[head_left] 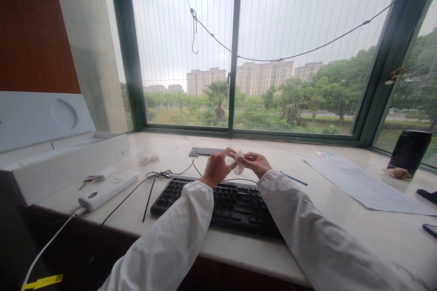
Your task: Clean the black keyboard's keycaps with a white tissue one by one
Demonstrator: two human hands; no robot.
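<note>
Above the black keyboard [235,202], my left hand [218,167] and my right hand [255,163] meet fingertip to fingertip. Both pinch a small crumpled white tissue [240,164] between thumbs and fingers, one from each side. White sleeves cover both forearms and hide parts of the keyboard. Behind my left hand lies a narrow dark strip of keys [205,151]. A thin blue stick [294,178] rests on the table to the right of my right hand.
The marble-like tabletop [246,254] runs back to a window. At left are an open white box [71,168], a power bank [109,189] with a cable, keys [90,179] and a coiled black cord [160,174]. Paper [368,186] and a dark upright object [409,152] are at right.
</note>
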